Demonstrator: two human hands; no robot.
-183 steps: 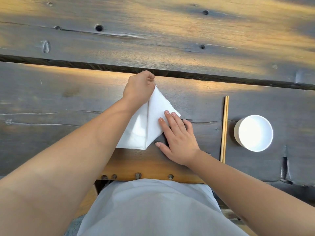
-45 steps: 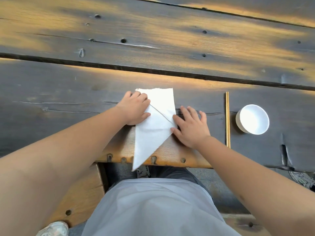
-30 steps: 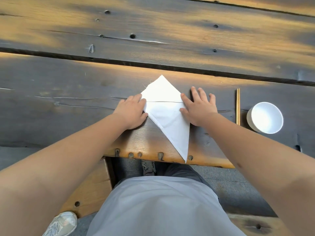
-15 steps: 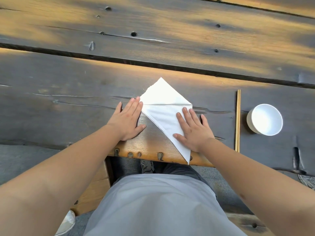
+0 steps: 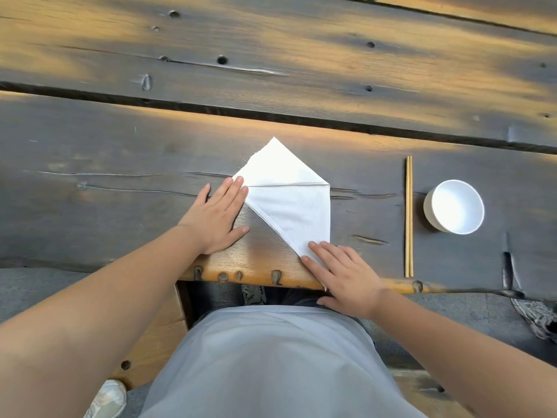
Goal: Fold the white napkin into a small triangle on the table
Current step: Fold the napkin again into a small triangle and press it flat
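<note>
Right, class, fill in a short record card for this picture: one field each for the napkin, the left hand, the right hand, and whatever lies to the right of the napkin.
napkin: white napkin, folded flat into a kite-like shape, far point away from the person, near tip at the table edge
left hand: left hand flat, fingertips on the napkin's left corner
right hand: right hand flat, fingers pressing the napkin's near tip
right of napkin: chopsticks, then a white bowl, both apart from the napkin

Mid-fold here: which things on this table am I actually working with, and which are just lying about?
In the job:
white cloth napkin, part-folded
left hand, flat at its left corner
right hand, flat on its near tip

Lying about:
pair of wooden chopsticks
round white bowl
</note>
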